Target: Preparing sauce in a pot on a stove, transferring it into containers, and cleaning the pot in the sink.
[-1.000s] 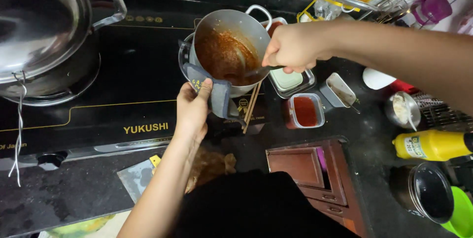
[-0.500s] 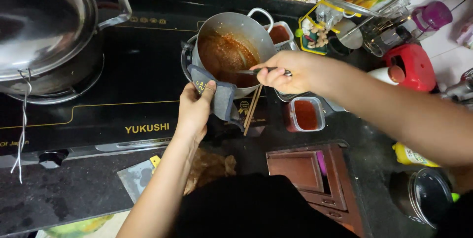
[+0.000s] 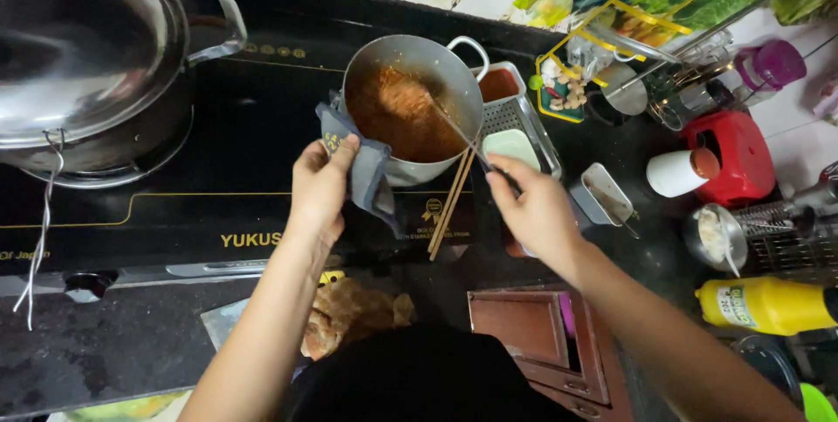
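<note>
The small metal pot [image 3: 410,108] sat tilted on the black stove top [image 3: 218,178], near its right edge, with reddish-brown sauce coating the inside. The left hand [image 3: 321,186] gripped the pot's near-left rim through a folded grey cloth [image 3: 362,169], fingers pressed together on the cloth so that it was pinched against the metal. The right hand [image 3: 537,212] hovered just beside the pot's right side, its grip closed around the handle of a thin metal utensil [image 3: 458,134] whose far end reached down into the sauce; which kind of utensil it was could not be told. A pair of wooden chopsticks [image 3: 452,204] lay slanted against the pot's near-right side, resting on the stove top. Just right of the pot, a rectangular metal tray [image 3: 515,125] held a small dish of red sauce and a pale green lid. At the stove top's left end stood a large steel pot [image 3: 87,82] under a shiny lid, well apart from the small one. Further right on the dark surface [image 3: 646,239] were a small metal scoop-shaped tin [image 3: 602,195], a white cup [image 3: 676,173] touching a red container [image 3: 733,156], and a yellow bottle [image 3: 768,304] lying on its side near the right edge. A brown wooden box [image 3: 532,335] sat at the near edge.
</note>
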